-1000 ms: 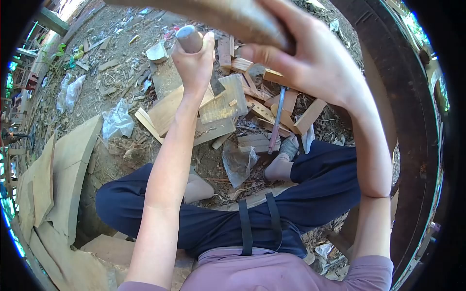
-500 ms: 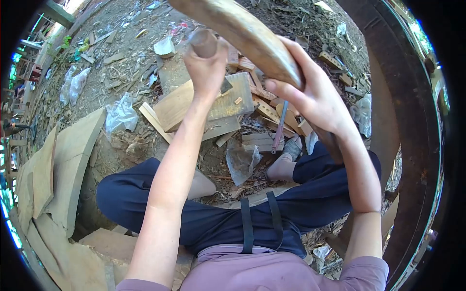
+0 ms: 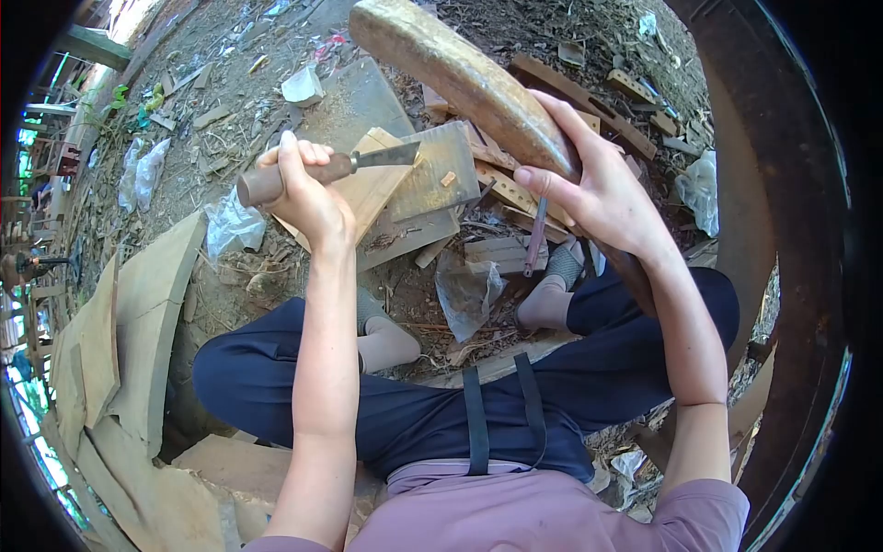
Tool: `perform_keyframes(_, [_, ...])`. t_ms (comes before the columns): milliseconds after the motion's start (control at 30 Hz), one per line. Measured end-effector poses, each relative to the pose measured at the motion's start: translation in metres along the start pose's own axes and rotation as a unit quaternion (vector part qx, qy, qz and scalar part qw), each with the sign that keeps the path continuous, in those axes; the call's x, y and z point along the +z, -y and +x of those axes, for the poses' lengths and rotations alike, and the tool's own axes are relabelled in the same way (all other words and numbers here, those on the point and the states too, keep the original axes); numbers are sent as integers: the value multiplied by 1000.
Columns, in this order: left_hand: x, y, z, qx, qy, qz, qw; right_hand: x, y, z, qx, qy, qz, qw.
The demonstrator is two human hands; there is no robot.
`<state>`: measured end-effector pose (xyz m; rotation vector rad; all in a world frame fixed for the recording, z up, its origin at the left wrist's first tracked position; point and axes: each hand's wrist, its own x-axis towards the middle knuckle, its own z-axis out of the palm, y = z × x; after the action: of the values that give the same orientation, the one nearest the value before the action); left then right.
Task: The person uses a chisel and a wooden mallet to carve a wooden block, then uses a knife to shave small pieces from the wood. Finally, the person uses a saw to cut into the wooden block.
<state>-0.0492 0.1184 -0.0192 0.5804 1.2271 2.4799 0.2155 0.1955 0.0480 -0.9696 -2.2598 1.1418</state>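
Observation:
My left hand [image 3: 308, 189] is wrapped round the brown wooden handle of a chisel [image 3: 386, 155], whose flat dark blade points right, above stacked boards. In my right hand [image 3: 602, 189] is a long, thick, curved piece of wood [image 3: 460, 75], gripped near its lower end between thumb and fingers and slanting up to the left. Below the blade, a grey-brown board [image 3: 432, 189] bears a small wood chip [image 3: 448, 178]. A thin tool with a reddish handle [image 3: 534, 241] stands slanted below my right hand.
Wood offcuts and bricks with holes [image 3: 510, 191] lie beyond my feet. A clear plastic bag [image 3: 467, 293] is between my feet. Large planks [image 3: 138, 322] lean at the left, and a thick dark curved beam [image 3: 814, 230] rises at the right. Litter covers the dirt ground.
My left hand has moved left and down and turned, so the chisel blade now shows pointing right. The curved wood in my right hand has shifted slightly right and down.

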Motion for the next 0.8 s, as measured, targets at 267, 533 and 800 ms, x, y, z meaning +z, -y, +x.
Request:
perform_keyframes(267, [4, 13, 42, -66, -43, 0, 997, 8, -2, -4, -10, -1, -19, 1000])
perform_keyframes(533, [16, 52, 85, -120, -181, 52, 975, 6, -2, -7, 12, 4, 1, 1000])
perform_keyframes(800, [18, 51, 99, -219, -152, -94, 959, 4, -11, -3, 19, -2, -19, 1000])
